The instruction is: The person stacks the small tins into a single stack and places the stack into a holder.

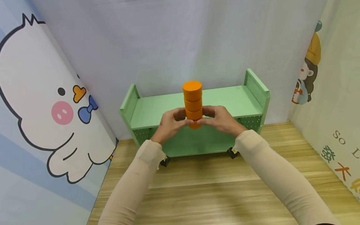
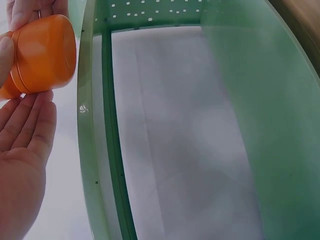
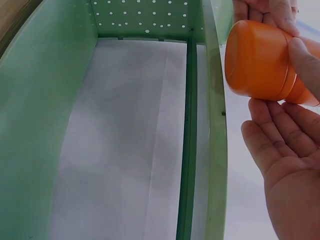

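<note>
Both hands hold up a stack of several short orange cylinders (image 1: 192,97) that look like cups, upright and in front of a green shelf (image 1: 157,107). From one side my left hand (image 1: 171,125) grips the lower part of the stack, and my right hand (image 1: 220,119) grips it from the other. The thumbs meet near the bottom cylinder, while the fingers reach behind. In the left wrist view, the lowest orange piece (image 2: 47,52) shows a smooth rounded base beside the shelf's edge. The right wrist view shows the right thumb and fingers touching the same orange piece (image 3: 257,62).
The shelf has raised side panels (image 1: 257,86), a lower board (image 1: 194,142) and black feet (image 1: 232,152). It stands on a wood-grain floor (image 1: 197,193). A pale curtain (image 1: 168,40) hangs behind; printed cartoon panels (image 1: 31,87) flank both sides.
</note>
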Available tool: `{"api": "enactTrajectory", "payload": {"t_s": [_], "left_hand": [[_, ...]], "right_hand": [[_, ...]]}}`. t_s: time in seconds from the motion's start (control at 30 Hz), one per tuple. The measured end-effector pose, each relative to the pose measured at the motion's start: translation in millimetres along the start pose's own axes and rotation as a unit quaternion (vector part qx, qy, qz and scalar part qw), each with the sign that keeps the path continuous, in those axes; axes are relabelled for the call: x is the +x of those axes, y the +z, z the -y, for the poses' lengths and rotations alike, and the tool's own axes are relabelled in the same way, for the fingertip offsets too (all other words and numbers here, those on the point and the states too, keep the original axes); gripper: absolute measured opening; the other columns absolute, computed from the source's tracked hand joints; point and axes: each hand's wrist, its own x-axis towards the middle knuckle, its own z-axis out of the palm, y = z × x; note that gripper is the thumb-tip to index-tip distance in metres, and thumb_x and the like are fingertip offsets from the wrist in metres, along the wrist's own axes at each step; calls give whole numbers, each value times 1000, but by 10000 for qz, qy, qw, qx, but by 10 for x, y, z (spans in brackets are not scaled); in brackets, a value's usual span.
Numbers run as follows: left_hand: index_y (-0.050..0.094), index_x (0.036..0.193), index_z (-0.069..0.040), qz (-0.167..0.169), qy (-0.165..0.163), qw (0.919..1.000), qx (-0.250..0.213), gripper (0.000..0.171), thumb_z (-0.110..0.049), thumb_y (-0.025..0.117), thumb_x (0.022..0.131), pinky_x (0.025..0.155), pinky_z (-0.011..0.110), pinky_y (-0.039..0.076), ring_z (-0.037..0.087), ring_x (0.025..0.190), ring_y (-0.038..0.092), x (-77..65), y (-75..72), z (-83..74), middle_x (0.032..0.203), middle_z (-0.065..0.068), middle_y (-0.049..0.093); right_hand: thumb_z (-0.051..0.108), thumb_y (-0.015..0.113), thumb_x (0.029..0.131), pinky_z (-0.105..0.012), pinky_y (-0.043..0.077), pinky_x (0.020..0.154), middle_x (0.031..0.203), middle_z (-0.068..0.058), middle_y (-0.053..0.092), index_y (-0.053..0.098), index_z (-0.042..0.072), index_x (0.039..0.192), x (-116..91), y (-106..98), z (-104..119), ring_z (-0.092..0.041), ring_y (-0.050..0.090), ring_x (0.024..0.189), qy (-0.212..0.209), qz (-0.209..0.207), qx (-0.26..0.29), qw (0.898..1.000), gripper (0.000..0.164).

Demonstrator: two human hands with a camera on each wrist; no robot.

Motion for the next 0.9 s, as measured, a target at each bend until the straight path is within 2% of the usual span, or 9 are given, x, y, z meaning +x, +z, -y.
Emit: {"api": "enactTrajectory", "payload": {"t_s": [0.17,0.4,0.9], "left_hand": [[62,134,-6,-43,-74,9999,-90,48,-17,76,89,99,31,53,20,114,64,22,-1,-3,127,8,67],[60,136,-4,-111,-232,9995,-180,50,-17,76,90,99,33,53,22,115,65,74,8,11,129,11,66],[60,137,-7,-265,-360,9990,-32,50,-19,74,91,100,33,53,20,115,64,183,36,42,129,8,66]], "right_hand": [[15,76,91,-50,46,107,136,-15,60,57,1,138,47,-13,-12,-32,58,125,-55,-32,-18,10000,53],[16,74,93,-50,45,108,140,-16,58,54,0,141,95,-23,-42,-33,56,127,83,-6,-78,9999,55],[20,70,96,-46,47,107,140,-13,58,53,5,144,193,-54,-106,-29,55,128,195,18,-68,9998,53]]}}
